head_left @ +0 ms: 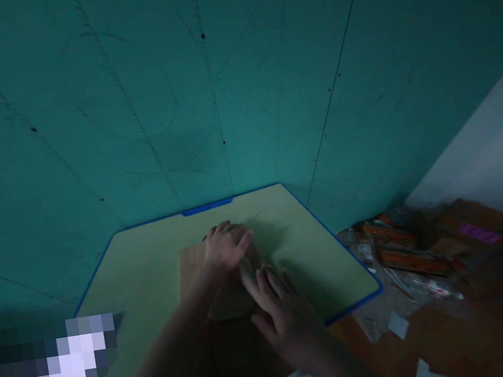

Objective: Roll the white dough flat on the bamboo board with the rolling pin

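Note:
A light wooden board (188, 262) lies on the small table, partly covered by my hands and forearms. My left hand (227, 247) rests over its far part, with the fingers stretched forward and the thumb spread to the right. Some brownish material shows at those fingertips, too dim to name. Nearer to me, my right hand (281, 304) lies along the board's right side with its fingers extended and apart. Between the hands runs a pale strip that I cannot make out. The board's near end looks rounded.
The pale yellow tabletop (148, 254) has a blue rim and stands against a green wall (253, 75). On the floor to the right lie plastic-wrapped packets (413, 259), a cardboard box (468, 219) and a scrap of paper (398, 324). A blurred-out patch covers the lower left.

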`<action>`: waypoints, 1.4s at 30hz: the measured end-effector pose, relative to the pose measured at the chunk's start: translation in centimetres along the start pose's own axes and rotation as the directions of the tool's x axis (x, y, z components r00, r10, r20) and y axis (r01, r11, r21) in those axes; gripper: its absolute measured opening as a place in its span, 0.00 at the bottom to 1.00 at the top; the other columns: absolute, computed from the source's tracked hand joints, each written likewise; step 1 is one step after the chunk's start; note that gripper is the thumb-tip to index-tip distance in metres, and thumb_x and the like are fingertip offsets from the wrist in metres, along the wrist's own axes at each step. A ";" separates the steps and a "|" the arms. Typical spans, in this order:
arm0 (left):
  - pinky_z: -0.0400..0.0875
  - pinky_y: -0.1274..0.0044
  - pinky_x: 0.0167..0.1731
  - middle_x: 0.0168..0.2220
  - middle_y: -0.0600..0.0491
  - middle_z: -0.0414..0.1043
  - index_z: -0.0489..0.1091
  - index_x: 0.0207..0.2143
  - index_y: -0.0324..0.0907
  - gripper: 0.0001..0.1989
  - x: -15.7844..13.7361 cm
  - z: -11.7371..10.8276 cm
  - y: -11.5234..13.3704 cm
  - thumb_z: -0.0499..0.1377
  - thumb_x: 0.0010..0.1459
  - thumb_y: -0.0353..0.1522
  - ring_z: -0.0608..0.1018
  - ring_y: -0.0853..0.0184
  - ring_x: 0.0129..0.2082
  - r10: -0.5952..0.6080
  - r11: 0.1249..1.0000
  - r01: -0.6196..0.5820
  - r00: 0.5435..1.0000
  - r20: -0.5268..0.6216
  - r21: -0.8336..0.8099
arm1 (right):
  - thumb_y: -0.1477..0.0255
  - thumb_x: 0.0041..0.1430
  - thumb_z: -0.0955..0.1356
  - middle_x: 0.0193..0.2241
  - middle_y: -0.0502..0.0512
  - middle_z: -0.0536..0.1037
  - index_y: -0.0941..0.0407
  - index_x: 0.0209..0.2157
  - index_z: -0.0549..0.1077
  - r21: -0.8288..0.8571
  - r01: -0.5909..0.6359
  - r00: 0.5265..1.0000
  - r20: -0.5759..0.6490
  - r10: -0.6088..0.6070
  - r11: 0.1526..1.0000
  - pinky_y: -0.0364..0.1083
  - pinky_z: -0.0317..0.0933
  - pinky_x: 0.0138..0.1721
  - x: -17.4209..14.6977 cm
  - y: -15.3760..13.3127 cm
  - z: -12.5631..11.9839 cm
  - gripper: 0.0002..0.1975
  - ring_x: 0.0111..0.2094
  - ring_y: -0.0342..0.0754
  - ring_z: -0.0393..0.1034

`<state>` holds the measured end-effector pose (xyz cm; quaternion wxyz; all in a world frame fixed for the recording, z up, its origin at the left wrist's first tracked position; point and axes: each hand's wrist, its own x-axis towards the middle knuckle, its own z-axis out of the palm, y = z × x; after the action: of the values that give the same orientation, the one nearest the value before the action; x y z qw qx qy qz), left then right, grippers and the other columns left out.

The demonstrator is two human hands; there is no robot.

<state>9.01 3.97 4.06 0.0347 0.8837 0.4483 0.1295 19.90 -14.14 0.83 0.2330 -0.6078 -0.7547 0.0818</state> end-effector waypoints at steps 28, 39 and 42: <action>0.68 0.59 0.51 0.51 0.39 0.75 0.73 0.49 0.38 0.19 2.9 2.3 4.9 0.47 0.67 0.37 0.73 0.51 0.54 -0.017 0.997 0.012 0.998 0.067 0.073 | 0.78 0.58 0.63 0.71 0.67 0.42 0.64 0.70 0.45 -0.008 0.037 0.995 0.094 -0.036 0.999 0.69 0.45 0.66 -1.2 -1.9 -1.2 0.40 0.71 0.62 0.36; 0.66 0.63 0.52 0.47 0.40 0.77 0.76 0.43 0.38 0.15 3.5 2.9 8.1 0.51 0.63 0.32 0.74 0.54 0.53 0.026 0.998 -0.032 0.994 0.104 0.052 | 0.79 0.56 0.64 0.68 0.72 0.53 0.66 0.69 0.46 -0.076 0.008 0.999 -0.047 -0.011 0.997 0.67 0.55 0.63 -2.8 -0.6 1.3 0.41 0.69 0.64 0.44; 0.67 0.64 0.53 0.47 0.40 0.76 0.76 0.42 0.38 0.15 2.8 2.4 5.4 0.49 0.64 0.31 0.73 0.55 0.54 -0.003 0.998 -0.002 0.995 0.095 0.059 | 0.81 0.51 0.64 0.70 0.71 0.45 0.65 0.70 0.41 -0.048 0.008 1.000 0.029 -0.007 0.999 0.66 0.49 0.65 -2.1 -2.2 0.9 0.47 0.71 0.63 0.38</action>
<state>15.49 3.16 3.25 0.0301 0.8894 0.4501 0.0740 17.91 -16.58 0.37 0.2076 -0.6090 -0.7622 0.0716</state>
